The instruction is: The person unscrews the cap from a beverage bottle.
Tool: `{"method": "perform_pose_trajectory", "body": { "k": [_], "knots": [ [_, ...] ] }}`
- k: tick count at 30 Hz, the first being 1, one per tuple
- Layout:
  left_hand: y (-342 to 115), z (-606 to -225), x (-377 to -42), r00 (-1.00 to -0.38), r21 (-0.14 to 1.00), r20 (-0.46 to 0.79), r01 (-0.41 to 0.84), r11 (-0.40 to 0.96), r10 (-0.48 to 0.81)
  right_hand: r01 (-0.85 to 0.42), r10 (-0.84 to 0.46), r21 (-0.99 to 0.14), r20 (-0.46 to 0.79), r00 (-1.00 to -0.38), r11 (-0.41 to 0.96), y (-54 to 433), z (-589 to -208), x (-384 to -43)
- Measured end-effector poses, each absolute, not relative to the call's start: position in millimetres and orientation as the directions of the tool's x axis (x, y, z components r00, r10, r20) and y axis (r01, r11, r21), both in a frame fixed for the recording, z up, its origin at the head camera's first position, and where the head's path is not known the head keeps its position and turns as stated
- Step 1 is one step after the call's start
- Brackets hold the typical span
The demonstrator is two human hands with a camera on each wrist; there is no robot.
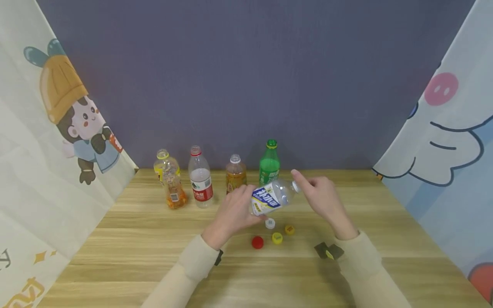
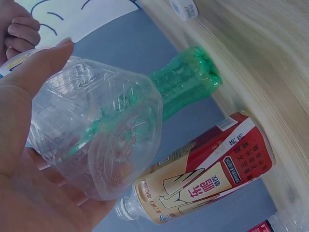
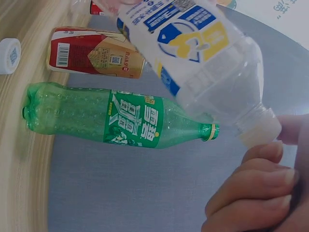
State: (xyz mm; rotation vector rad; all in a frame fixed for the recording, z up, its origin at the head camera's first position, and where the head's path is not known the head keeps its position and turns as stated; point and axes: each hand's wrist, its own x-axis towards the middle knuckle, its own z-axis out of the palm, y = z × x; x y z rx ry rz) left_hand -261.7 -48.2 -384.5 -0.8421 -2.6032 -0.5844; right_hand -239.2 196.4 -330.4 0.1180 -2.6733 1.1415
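An empty clear plastic bottle (image 1: 265, 199) with a white and blue label lies tilted in the air above the table, its neck toward the right. My left hand (image 1: 237, 209) grips the bottle around its lower part; in the left wrist view its thumb and fingers wrap the clear base (image 2: 128, 140). At the other end, my right hand (image 1: 321, 199) pinches the white cap (image 3: 260, 129) at the bottle's mouth with thumb and forefinger, its other fingers curled. Below lie a white cap (image 1: 270, 223), a red cap (image 1: 257, 242), a yellow cap (image 1: 277, 238) and an orange-yellow cap (image 1: 289, 230).
Along the back of the wooden table (image 1: 127, 256) stand a yellow-ringed bottle (image 1: 175, 194), a red-labelled clear bottle (image 1: 201, 184), a brown-labelled bottle (image 1: 235, 173) and a green bottle (image 1: 269, 164). A dark grey panel (image 1: 246, 77) rises behind, with printed curtains on both sides.
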Motion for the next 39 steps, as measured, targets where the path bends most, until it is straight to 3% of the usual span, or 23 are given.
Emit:
{"method": "perform_pose_trajectory", "body": {
  "k": [12,18,29,39],
  "knots": [
    [-47.0,-388.2,-261.0,-0.737,0.226,0.493,0.621,0.750,0.462,-0.060,0.020,-0.674,0.110,-0.994,0.736,192.4,-326.7,-242.1],
    [-44.8,-389.8,-261.8,-0.688,0.082,0.531,0.622,0.778,0.494,-0.027,0.045,-0.642,0.095,-0.994,0.767,191.3,-324.3,-242.0],
    [-45.7,-386.3,-260.2,-0.682,0.090,0.543,0.627,0.774,0.489,-0.143,0.059,-0.688,0.261,-0.963,0.712,186.8,-335.4,-246.6],
    [-47.6,-380.1,-259.8,-0.710,0.108,0.489,0.626,0.772,0.507,-0.208,0.030,-0.714,0.306,-0.952,0.669,189.9,-339.5,-247.5]
  ]
}}
